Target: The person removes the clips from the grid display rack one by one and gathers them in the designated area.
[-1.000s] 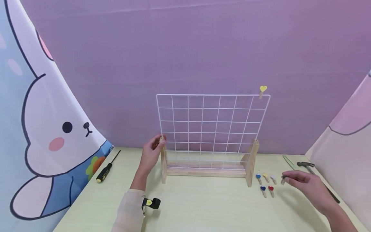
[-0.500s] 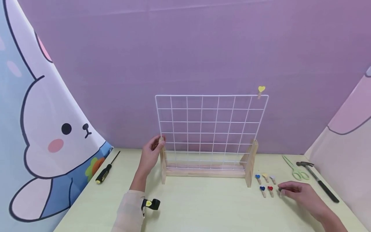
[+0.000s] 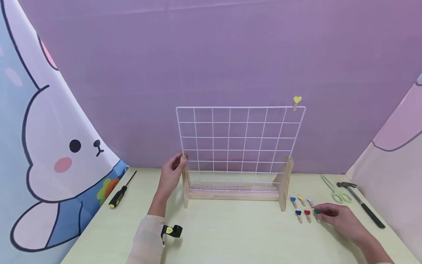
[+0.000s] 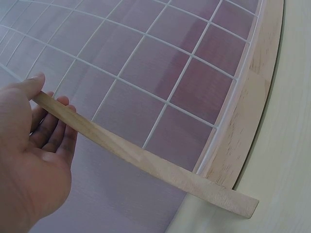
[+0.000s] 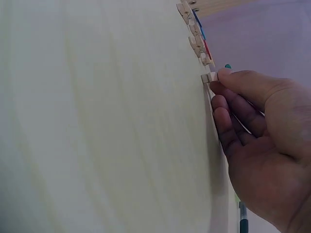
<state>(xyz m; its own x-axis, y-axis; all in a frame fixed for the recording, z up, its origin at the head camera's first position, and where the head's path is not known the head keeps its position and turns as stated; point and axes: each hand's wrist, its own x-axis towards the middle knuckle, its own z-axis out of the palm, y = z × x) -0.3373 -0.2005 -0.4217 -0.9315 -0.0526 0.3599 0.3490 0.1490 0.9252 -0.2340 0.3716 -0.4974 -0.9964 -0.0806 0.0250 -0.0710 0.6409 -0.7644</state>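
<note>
My left hand (image 3: pixel 170 176) grips the top of the left wooden upright (image 3: pixel 185 183) of a stand that holds a white wire grid (image 3: pixel 212 137) upright. In the left wrist view, thumb and fingers lie on opposite sides of that wooden upright (image 4: pixel 141 158). My right hand (image 3: pixel 344 220) pinches a small wooden clothespin with a green heart (image 3: pixel 317 211) at the table surface, right of a red-heart clothespin (image 3: pixel 307 213). The right wrist view shows the clothespin's wooden end (image 5: pixel 209 77) between thumb and index finger. A yellow-heart clothespin (image 3: pixel 297 99) is clipped on the grid's top right.
Several heart clothespins lie in two rows, among them a dark blue one (image 3: pixel 298 213) and a white one (image 3: pixel 310 200). Green scissors (image 3: pixel 337 193) and a hammer (image 3: pixel 366 209) lie on the right. A screwdriver (image 3: pixel 119 195) lies far left. A purple cloth (image 3: pixel 230 55) hangs behind the stand.
My right hand has moved left and down with the green-heart clothespin, bringing it beside the red-heart one and uncovering the scissors and hammer. My left hand has stayed on the upright.
</note>
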